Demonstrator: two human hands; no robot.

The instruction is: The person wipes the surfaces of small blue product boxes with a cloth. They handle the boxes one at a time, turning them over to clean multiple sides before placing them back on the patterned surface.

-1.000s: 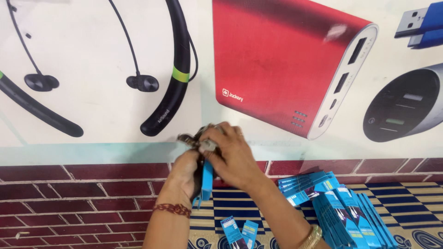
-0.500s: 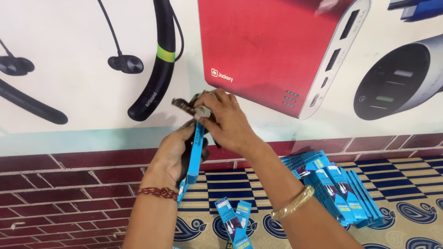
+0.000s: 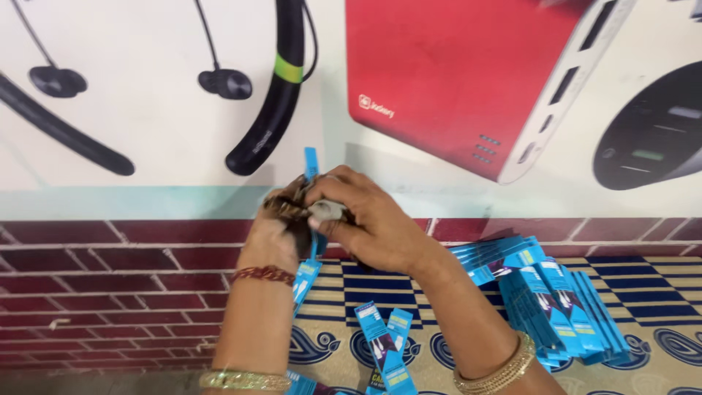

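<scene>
We gripped a narrow blue packet (image 3: 310, 219) upright in our left hand (image 3: 278, 227), in front of the brick-patterned wall (image 3: 110, 278). Our right hand (image 3: 365, 219) closed over a small grey item (image 3: 325, 211) against that packet. More blue packets lay fanned in a stack (image 3: 556, 292) on the patterned mat (image 3: 658, 292) to the right.

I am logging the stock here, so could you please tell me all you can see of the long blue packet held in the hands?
The long, narrow blue packet looks like glossy card or plastic. It stands nearly upright, its top tab poking above the fingers and its lower end hanging before the red brick-pattern wall. The left hand and right hand both clasp its middle, hiding that part.
</scene>
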